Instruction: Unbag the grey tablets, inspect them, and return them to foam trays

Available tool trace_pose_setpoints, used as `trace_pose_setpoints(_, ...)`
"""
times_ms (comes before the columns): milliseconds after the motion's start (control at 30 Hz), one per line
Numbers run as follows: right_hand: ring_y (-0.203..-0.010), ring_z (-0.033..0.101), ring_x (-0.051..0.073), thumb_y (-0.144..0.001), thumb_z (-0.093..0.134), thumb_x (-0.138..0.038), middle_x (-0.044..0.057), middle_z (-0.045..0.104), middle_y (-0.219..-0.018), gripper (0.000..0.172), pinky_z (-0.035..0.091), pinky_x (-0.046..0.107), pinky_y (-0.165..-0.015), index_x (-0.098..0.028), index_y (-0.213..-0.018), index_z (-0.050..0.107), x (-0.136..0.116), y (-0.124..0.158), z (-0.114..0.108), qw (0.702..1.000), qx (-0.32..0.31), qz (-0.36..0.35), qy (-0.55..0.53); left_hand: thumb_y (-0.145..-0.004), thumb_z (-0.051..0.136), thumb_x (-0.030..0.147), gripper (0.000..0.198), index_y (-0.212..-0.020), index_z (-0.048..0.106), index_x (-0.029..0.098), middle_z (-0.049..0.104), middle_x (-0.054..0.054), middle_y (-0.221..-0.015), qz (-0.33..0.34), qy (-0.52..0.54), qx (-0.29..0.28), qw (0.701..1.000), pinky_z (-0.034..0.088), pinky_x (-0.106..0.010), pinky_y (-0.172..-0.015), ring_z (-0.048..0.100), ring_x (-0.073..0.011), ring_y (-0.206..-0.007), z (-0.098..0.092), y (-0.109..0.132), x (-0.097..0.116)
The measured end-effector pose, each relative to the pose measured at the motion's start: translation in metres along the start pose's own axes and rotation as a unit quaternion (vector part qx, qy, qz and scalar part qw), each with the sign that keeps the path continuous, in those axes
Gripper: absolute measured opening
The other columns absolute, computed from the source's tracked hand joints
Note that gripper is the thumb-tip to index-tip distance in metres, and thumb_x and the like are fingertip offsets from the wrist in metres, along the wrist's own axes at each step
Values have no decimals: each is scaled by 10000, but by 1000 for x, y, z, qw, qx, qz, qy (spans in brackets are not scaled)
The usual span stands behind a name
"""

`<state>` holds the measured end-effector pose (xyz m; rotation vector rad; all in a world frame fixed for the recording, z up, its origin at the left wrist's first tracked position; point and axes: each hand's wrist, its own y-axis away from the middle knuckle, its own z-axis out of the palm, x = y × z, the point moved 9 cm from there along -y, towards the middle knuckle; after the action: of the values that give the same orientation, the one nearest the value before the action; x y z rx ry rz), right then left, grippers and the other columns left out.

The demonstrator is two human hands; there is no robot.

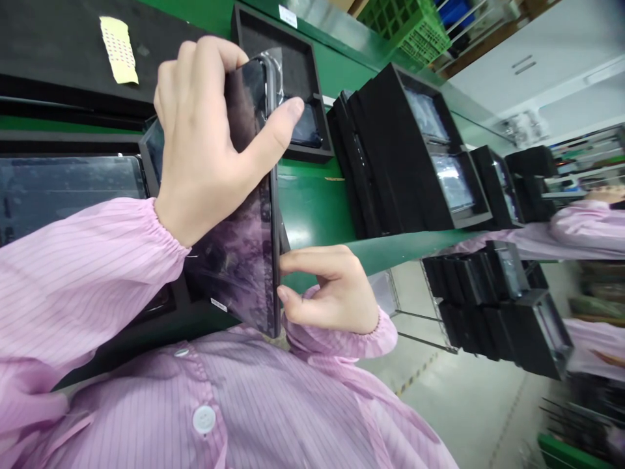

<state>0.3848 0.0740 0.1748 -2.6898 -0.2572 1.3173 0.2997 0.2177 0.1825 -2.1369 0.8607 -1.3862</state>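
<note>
A dark tablet [239, 267] stands tilted on its edge in front of my chest; its glossy face reflects purple, and a small white label sits near its lower edge. My left hand [205, 130] is closed over its upper part, the thumb on the near right side and the fingers across the glossy face. Lower down, my right hand [336, 290] has thumb and bent forefinger against the tablet's right edge; its other fingers are curled in. Clear film [277, 62] shows at the tablet's upper corner. The tablet's far side is hidden.
Black foam trays [312, 58] lie on the green bench [317, 205]; one at left holds a film-covered screen [68, 185]. Stacked black trays [390, 156] with screens stand at right. Yellow tape [118, 51] sticks to a black surface. A co-worker's pink sleeve [586, 228] is far right.
</note>
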Motion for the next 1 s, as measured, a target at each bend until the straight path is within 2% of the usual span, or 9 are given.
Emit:
trace_pose_setpoints(100,-504,569,73,-739,628,-108,-8,642,-584,106,459,150,-499,-150,-642,636,1,-1,1,1000,2,13,-13,-839,485,637,398,-902,410,251,526,-95,-962,-1,23,29,999,348,-499,-931,515,-312,-998,-4,0,2)
trace_pose_setpoints(233,-464,530,59,-763,618,-105,-22,612,-541,175,430,144,-472,-154,-597,598,3,0,-3,999,39,24,-4,-853,487,601,350,-884,400,263,502,-95,-951,-21,29,18,999,350,-508,-932,513,-327,-1013,-3,0,3)
trace_pose_setpoints(467,-505,572,69,-744,637,-115,-14,634,-575,114,459,139,-513,-146,-635,625,3,2,1,999,19,30,-27,-819,520,574,351,-860,387,252,556,-111,-959,-27,24,28,999,350,-508,-927,529,-332,-999,-3,-1,-1)
trace_pose_setpoints(600,-464,507,51,-796,595,-112,-27,576,-523,203,401,136,-466,-146,-595,594,1,3,-1,998,59,30,-5,-798,536,590,375,-867,398,248,549,-97,-945,-15,29,42,999,353,-514,-925,522,-317,-983,-4,-1,-2)
trace_pose_setpoints(700,-475,498,56,-848,553,-120,-21,591,-551,240,400,159,-472,-150,-614,599,1,5,0,998,63,29,-8,-815,519,591,367,-876,407,246,553,-107,-956,-29,26,31,999,355,-505,-931,515,-314,-986,-3,-1,-4)
trace_pose_setpoints(867,-512,530,74,-861,521,-120,-5,635,-622,204,440,187,-509,-150,-695,636,4,8,3,998,38,27,-35,-779,563,550,363,-847,369,251,544,-102,-940,-48,27,29,998,342,-480,-916,516,-315,-990,-2,-1,-7)
trace_pose_setpoints(1000,-533,546,86,-840,647,-191,-2,640,-632,129,457,197,-524,-152,-717,651,6,11,1,998,52,22,-28,-782,548,559,368,-844,363,246,531,-94,-928,-37,37,41,998,342,-498,-916,513,-316,-979,-1,-1,-9)
